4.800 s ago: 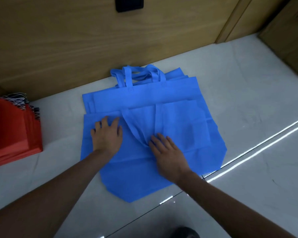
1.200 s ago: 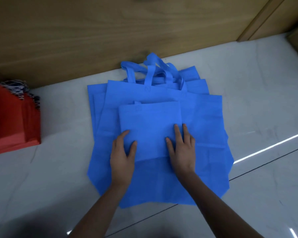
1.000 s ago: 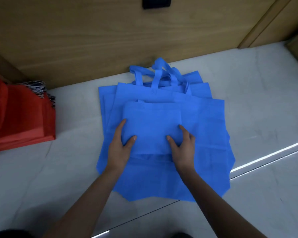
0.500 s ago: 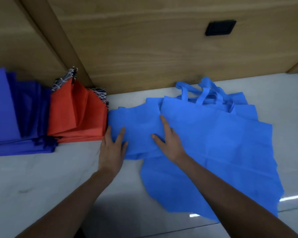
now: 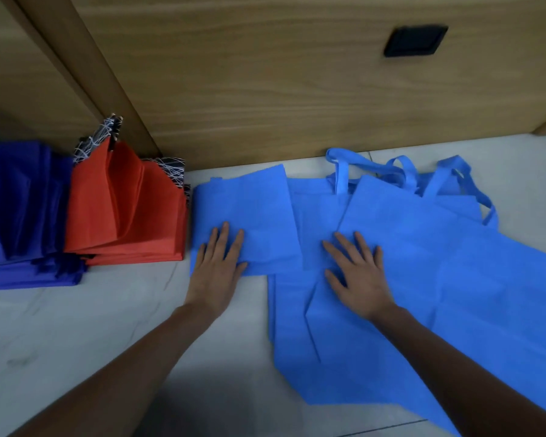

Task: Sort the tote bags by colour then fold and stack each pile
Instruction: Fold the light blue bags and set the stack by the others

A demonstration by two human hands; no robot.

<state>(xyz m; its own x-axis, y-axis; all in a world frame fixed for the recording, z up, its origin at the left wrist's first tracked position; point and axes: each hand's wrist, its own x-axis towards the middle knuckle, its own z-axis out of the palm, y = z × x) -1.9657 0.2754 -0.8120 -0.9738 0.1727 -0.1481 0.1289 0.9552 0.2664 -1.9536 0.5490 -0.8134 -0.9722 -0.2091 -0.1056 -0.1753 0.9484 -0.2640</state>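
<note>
Far left, against the wooden wall: a stack of dark blue folded bags, cut off by the frame's left edge. Close against its right side, a stack of red folded bags, upper layers fanned up, with black-and-white patterned bags peeking out behind. Just beside the red stack's right edge, across a thin strip of floor, a folded light blue bag, lying flat, far edge near the wall. On its near left part, the left hand, palm down, fingers straight and slightly spread, pressing and gripping nothing. Right edge of the folded bag meeting the left edge of the unfolded light blue bags, spread flat and skewed over one another, handles toward the wall. On that spread, the right hand, flat, fingers splayed, holding nothing. Open pale floor along the near side, widest before the dark blue and red stacks; more bare floor at far right beyond the handles.
</note>
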